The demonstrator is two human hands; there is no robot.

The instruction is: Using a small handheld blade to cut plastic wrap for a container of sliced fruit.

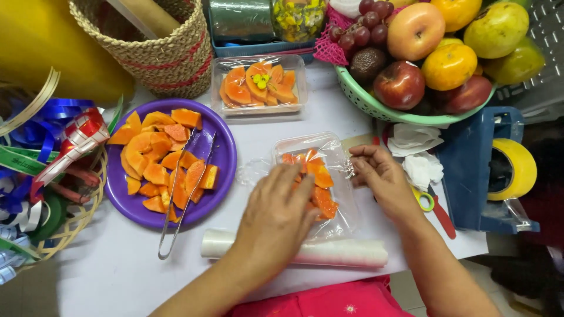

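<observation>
Across a white table (117, 276) crowded to its edges, the biggest shape is a yellow container (41, 41) in the far left corner, with a woven basket (158, 53) beside it. On the far right a green bowl (376, 108) is heaped with apples, oranges, pears and dark grapes. Below it stands a blue tape dispenser (464, 170) carrying a yellow roll. A tangle of blue, green and red gift ribbons (53, 158) fills the left edge. Next to them sits a purple plate (226, 155) of cut papaya with metal tongs (179, 205) laid across it. Behind the plate lies a sealed clear tray of papaya (258, 85), topped with something small and yellow.

Near the front edge, a roll of cling film (346, 252) lies crosswise. Just behind it is the clear plastic tray of papaya pieces (320, 176), loosely covered in film. Left hand (276, 220) lies flat on the tray's near left side, fingers together and pressing on the film. Right hand (379, 176) grips the tray's right edge, fingers curled and pinching the wrap. Small yellow-handled scissors (426, 202) lie just right of that wrist, and crumpled white tissue (420, 155) sits above them.
</observation>
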